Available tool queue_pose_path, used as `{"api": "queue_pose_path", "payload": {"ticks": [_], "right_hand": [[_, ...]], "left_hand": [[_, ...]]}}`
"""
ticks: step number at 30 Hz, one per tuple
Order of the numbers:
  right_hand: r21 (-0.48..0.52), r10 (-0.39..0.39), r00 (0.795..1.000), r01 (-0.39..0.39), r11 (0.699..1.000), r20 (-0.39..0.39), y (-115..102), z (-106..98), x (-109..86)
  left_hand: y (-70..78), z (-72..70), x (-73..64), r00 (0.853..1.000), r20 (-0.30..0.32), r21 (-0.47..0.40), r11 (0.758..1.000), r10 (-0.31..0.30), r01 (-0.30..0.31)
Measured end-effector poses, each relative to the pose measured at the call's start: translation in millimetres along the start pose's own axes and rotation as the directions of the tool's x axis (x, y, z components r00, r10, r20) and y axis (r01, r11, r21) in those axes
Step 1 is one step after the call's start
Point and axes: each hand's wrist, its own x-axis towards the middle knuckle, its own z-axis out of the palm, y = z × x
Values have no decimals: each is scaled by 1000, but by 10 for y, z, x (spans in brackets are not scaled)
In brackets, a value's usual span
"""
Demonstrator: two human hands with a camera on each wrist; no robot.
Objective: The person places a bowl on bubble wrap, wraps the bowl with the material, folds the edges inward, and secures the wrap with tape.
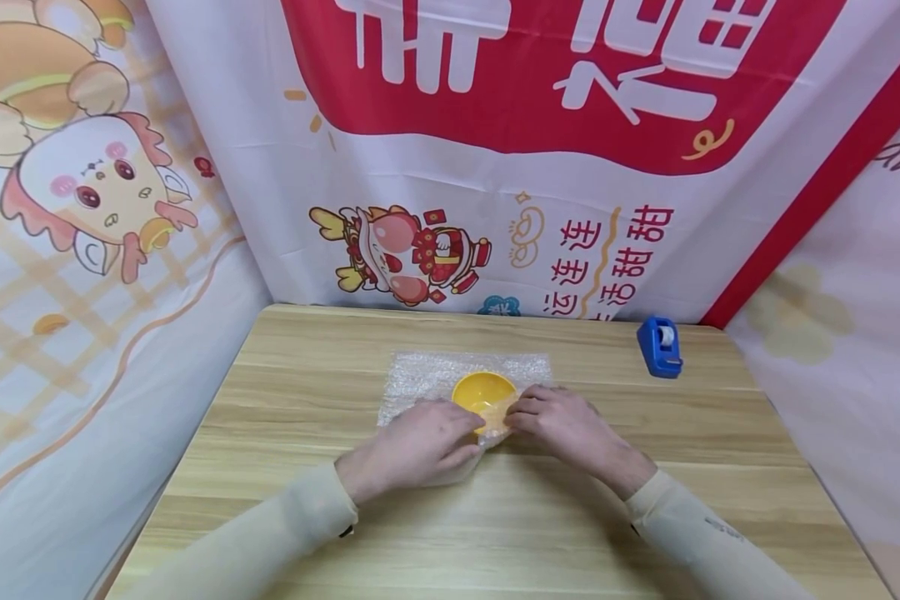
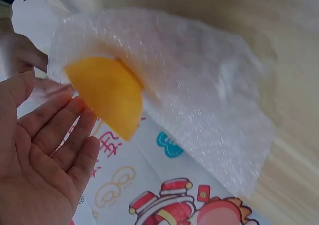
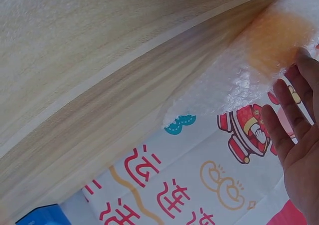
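Observation:
A yellow bowl (image 1: 483,390) sits on a sheet of clear bubble wrap (image 1: 420,379) on the wooden table, and part of the wrap covers the bowl's near side. My left hand (image 1: 420,446) is at the bowl's near left, its fingertips against the bowl and its fingers loosely extended in the left wrist view. From the near right, my right hand (image 1: 566,425) pinches the wrap's edge beside the bowl. Through the wrap, the bowl (image 3: 279,40) shows as an orange blur in the right wrist view, where the right thumb is out of sight.
A blue tape dispenser (image 1: 660,346) stands at the table's back right. Printed cloth (image 1: 420,167) hangs behind the table and along both sides. Bare wooden tabletop (image 1: 720,433) surrounds the wrap.

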Motion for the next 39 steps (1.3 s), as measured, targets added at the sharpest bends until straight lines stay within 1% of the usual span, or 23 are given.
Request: {"api": "queue_pose_path", "payload": {"ticks": [4, 7, 10, 14, 16, 18, 20, 21, 23, 25, 27, 28, 31, 33, 35, 37, 39], "right_hand": [[5, -2, 1000, 2, 1000, 3, 12, 0, -15], [10, -7, 1000, 7, 1000, -6, 17, 2, -21], [8, -6, 1000, 6, 1000, -5, 18, 6, -20], [4, 2, 1000, -2, 1000, 4, 13, 9, -23], [17, 5, 1000, -5, 1000, 6, 16, -1, -23], [66, 17, 1000, -17, 998, -1, 29, -15, -20], [145, 58, 998, -56, 988, -9, 62, -34, -15], [190, 88, 996, -83, 978, -13, 86, -41, -15], [273, 164, 986, -155, 949, -10, 147, -54, -16], [331, 261, 965, -251, 910, 14, 217, -64, -22], [372, 359, 931, -354, 858, 58, 282, -65, -25], [387, 405, 910, -406, 828, 87, 311, -65, -22], [426, 527, 829, -552, 717, 187, 389, -39, -3], [440, 582, 774, -627, 643, 251, 442, -8, 14], [445, 616, 727, -680, 583, 304, 495, 26, 31], [450, 632, 693, -715, 536, 347, 550, 53, 44], [449, 640, 667, -739, 503, 382, 602, 82, 53]], "left_hand": [[50, 67, 38, 999, -11, 19, 999, 39, -39], [67, 102, 67, 998, -25, 14, 999, 50, -50], [77, 123, 100, 998, -34, 9, 999, 53, -53], [83, 152, 141, 999, -16, 6, 999, 38, -37], [82, 167, 159, 1000, -2, 10, 1000, 28, -28], [81, 177, 170, 1000, 2, 13, 1000, 23, -23], [80, 183, 174, 1000, 1, 20, 1000, 22, -22], [79, 183, 175, 1000, 2, 22, 1000, 22, -22], [75, 184, 178, 1000, 0, 27, 999, 25, -25], [75, 183, 181, 1000, 1, 31, 999, 26, -26], [79, 180, 188, 1000, 9, 31, 999, 21, -22], [82, 180, 193, 1000, 14, 28, 999, 17, -18], [94, 183, 205, 1000, 26, 13, 1000, 8, -9], [103, 183, 214, 1000, 28, 0, 1000, 7, -7], [113, 183, 225, 1000, 29, -9, 1000, 7, -7], [123, 180, 239, 999, 35, -19, 1000, -1, 2], [133, 175, 257, 999, 50, -31, 999, -10, 12]]}}
